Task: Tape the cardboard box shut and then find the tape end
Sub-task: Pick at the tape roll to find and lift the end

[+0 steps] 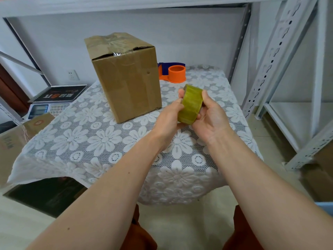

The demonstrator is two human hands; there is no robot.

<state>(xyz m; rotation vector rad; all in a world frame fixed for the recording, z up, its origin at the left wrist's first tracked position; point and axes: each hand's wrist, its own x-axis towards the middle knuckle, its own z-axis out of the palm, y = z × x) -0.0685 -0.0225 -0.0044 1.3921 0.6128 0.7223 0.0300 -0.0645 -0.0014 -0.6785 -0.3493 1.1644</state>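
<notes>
A yellowish roll of clear tape (191, 105) is held above the table between both hands, to the right of the box. My left hand (169, 118) grips its left side, fingertips on the roll's edge. My right hand (210, 116) holds its right side with the thumb over the top rim. The brown cardboard box (126, 78) stands upright on the lace cloth, its top flaps closed with clear tape across the seam. No loose tape end shows on the roll.
An orange and blue tape dispenser (175, 73) sits behind the box. The table (100, 141) wears a white floral lace cloth. A scale (48, 105) and cartons (16, 141) lie at left; white metal shelving (281, 56) stands at right.
</notes>
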